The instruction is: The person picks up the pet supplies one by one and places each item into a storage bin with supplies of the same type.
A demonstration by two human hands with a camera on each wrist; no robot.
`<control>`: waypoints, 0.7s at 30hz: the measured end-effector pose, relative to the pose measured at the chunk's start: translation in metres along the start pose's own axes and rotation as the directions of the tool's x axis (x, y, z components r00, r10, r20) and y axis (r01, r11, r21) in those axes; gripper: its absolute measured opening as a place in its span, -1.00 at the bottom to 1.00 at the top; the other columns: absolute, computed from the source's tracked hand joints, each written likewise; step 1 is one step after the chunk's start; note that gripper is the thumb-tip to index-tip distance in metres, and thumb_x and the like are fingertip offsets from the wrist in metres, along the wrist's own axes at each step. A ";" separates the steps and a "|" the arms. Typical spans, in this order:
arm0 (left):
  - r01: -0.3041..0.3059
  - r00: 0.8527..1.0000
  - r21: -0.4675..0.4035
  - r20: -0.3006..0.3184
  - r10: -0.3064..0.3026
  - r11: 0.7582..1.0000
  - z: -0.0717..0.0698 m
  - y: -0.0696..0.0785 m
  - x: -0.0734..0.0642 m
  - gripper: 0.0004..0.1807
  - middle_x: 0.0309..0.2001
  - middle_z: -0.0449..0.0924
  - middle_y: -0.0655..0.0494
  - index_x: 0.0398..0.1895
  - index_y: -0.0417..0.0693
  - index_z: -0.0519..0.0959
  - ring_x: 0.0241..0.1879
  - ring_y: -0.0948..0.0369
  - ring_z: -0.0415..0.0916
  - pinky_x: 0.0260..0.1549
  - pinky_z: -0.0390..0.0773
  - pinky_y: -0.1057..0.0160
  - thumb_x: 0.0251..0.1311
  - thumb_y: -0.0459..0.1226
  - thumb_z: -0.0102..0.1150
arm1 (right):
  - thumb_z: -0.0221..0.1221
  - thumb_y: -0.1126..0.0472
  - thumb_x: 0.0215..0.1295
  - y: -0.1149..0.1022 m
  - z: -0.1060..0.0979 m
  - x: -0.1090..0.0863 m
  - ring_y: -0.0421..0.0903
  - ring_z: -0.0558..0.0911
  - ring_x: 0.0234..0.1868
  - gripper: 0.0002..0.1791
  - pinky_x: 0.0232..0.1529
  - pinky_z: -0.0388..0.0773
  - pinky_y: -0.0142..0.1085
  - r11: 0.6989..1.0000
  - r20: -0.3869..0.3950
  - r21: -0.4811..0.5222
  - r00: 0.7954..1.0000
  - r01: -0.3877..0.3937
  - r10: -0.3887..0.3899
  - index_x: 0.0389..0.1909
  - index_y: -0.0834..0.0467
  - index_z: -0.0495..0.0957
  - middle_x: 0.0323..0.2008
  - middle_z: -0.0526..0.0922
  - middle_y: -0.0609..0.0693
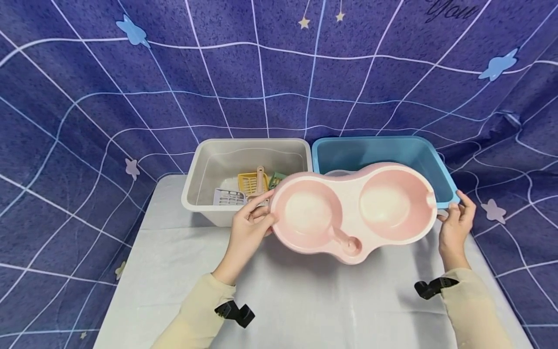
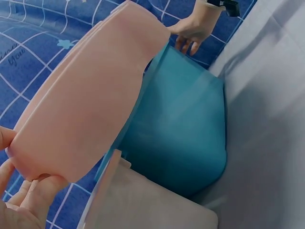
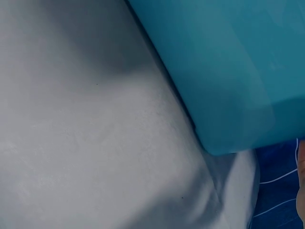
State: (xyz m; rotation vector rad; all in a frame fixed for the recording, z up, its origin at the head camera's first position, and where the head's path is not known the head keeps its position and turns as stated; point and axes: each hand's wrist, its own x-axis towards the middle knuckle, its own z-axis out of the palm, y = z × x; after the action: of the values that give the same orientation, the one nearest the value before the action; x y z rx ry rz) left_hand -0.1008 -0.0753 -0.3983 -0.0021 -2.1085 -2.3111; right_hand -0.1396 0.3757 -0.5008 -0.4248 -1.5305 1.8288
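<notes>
A pink double pet bowl [image 1: 350, 194] is held up over the front of the blue bin, its two round hollows facing the head camera. My left hand [image 1: 250, 223] grips its left end, thumb at the rim; in the left wrist view the fingers [image 2: 40, 195] bend around the bowl's end. At the opposite end is my right hand [image 1: 455, 230], close beside the blue bin's front right corner. A digit of it meets the bowl's end in the left wrist view, while the other fingers [image 2: 194, 46] hang loosely away from it.
The light grey bin [image 1: 200, 208] stands left of the blue bin [image 1: 446, 179] on the white-covered table [image 1: 174, 271]. Inside the grey one lie several litter scoops, including a yellow scoop [image 1: 246, 182] and a pale lilac scoop [image 1: 228, 197]. A dark blue patterned curtain [image 1: 279, 72] hangs behind.
</notes>
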 end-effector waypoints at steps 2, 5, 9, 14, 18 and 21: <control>-0.012 1.000 -0.005 -0.001 0.012 1.000 0.001 0.002 0.002 -0.43 -0.21 0.69 -0.16 0.23 -0.02 0.57 -0.34 0.19 0.70 -0.43 0.67 0.28 0.13 -0.55 0.16 | -0.16 0.41 0.40 0.000 0.000 0.000 -0.17 0.52 -0.21 -0.56 -0.43 0.53 -0.55 1.000 0.001 0.011 1.000 0.001 -0.001 0.19 0.07 0.46 -0.10 0.36 0.06; -0.030 1.000 -0.017 -0.004 0.030 0.999 0.004 0.003 0.006 -0.44 -0.21 0.68 -0.18 0.22 -0.05 0.58 -0.34 0.17 0.70 -0.42 0.68 0.25 0.12 -0.57 0.14 | -0.16 0.42 0.40 0.000 0.000 0.001 -0.16 0.53 -0.21 -0.56 -0.39 0.54 -0.54 1.000 0.007 0.009 1.000 0.015 -0.015 0.19 0.08 0.46 -0.09 0.38 0.06; -0.036 0.999 -0.031 -0.002 0.036 0.999 0.007 0.003 0.012 -0.45 -0.19 0.69 -0.17 0.21 -0.02 0.59 -0.33 0.16 0.70 -0.42 0.69 0.23 0.13 -0.55 0.14 | -0.15 0.42 0.40 0.000 0.000 0.001 -0.16 0.51 -0.19 -0.56 -0.36 0.52 -0.54 0.999 0.013 0.003 0.999 0.035 -0.035 0.19 0.08 0.46 -0.09 0.41 0.05; -0.044 0.999 -0.048 0.020 0.045 0.998 0.011 0.005 0.019 -0.44 -0.18 0.69 -0.18 0.22 0.02 0.58 -0.33 0.13 0.71 -0.40 0.69 0.16 0.14 -0.54 0.13 | -0.14 0.42 0.40 0.000 0.001 0.001 -0.16 0.49 -0.20 -0.57 -0.36 0.50 -0.53 0.999 0.012 0.018 0.999 0.050 -0.050 0.18 0.09 0.47 -0.10 0.42 0.05; -0.052 0.998 -0.069 0.026 0.054 0.996 0.014 0.007 0.024 -0.44 -0.19 0.69 -0.19 0.22 0.01 0.58 -0.35 0.14 0.71 -0.39 0.69 0.15 0.14 -0.55 0.13 | -0.14 0.42 0.39 0.000 0.001 0.001 -0.15 0.49 -0.21 -0.57 -0.36 0.50 -0.53 0.998 0.012 0.023 0.999 0.050 -0.051 0.17 0.09 0.47 -0.10 0.42 0.05; -0.073 0.997 -0.061 0.023 0.075 0.995 0.017 0.009 0.030 -0.45 -0.21 0.69 -0.18 0.21 0.00 0.59 -0.38 0.16 0.70 -0.40 0.69 0.16 0.14 -0.55 0.15 | -0.14 0.42 0.38 0.000 0.001 0.001 -0.15 0.50 -0.22 -0.56 -0.37 0.51 -0.52 0.999 0.010 0.025 0.999 0.042 -0.043 0.17 0.09 0.48 -0.10 0.42 0.06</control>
State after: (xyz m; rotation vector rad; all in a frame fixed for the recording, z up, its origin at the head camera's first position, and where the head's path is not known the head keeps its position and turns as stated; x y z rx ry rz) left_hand -0.1304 -0.0594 -0.3874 -0.1084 -2.0124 -2.3434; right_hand -0.1411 0.3756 -0.5007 -0.3691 -1.5104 1.8181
